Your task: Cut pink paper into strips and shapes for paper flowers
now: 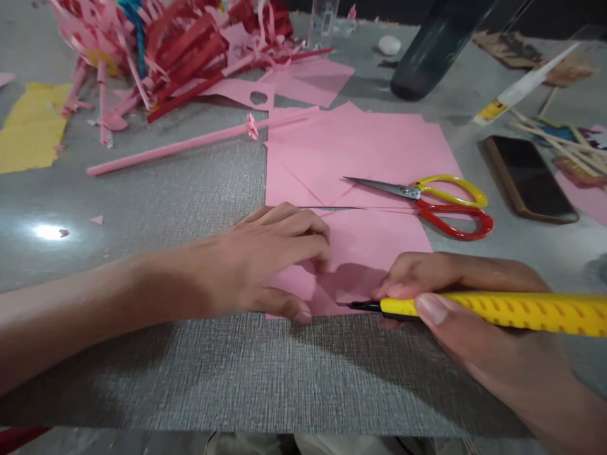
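My left hand point(279, 256) presses down on a folded pink paper sheet point(374, 243), fingers curled with the tips on the paper and the thumb at its near edge. My right hand point(455, 297) grips a yellow utility knife point(497, 311). The knife lies almost level, and its dark blade tip touches the paper's near edge just right of my left thumb. Both hands rest on the grey textured mat point(213, 366).
Scissors point(436, 199) with yellow and red handles lie open on larger pink sheets point(355, 142). A heap of pink and red paper strips point(180, 44) and a rolled pink stick point(190, 144) sit at the back left. Yellow paper point(31, 126), a phone point(528, 177), a dark bottle point(431, 50), a glue tube point(516, 93) and wooden sticks point(564, 142) surround them.
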Tool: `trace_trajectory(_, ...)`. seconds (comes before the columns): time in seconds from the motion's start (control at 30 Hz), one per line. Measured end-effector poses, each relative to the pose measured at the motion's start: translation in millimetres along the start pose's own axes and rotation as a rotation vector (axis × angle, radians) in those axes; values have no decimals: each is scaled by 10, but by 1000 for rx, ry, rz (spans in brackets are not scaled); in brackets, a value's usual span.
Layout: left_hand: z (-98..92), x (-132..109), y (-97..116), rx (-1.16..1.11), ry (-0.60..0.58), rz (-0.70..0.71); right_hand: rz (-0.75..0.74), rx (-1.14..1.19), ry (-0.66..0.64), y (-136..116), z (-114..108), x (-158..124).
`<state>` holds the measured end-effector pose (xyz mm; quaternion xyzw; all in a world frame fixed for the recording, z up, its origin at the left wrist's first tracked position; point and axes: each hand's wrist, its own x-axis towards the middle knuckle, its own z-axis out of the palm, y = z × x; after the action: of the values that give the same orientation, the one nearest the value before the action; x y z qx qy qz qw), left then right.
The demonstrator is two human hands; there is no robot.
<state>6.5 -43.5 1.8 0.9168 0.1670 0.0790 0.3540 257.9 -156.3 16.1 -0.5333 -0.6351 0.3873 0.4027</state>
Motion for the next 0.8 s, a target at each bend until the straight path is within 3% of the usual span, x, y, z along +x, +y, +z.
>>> trace_trajectory(0.8, -11, -19, 39, 13, -22, -30, -26, 120, -57, 95, -76, -42)
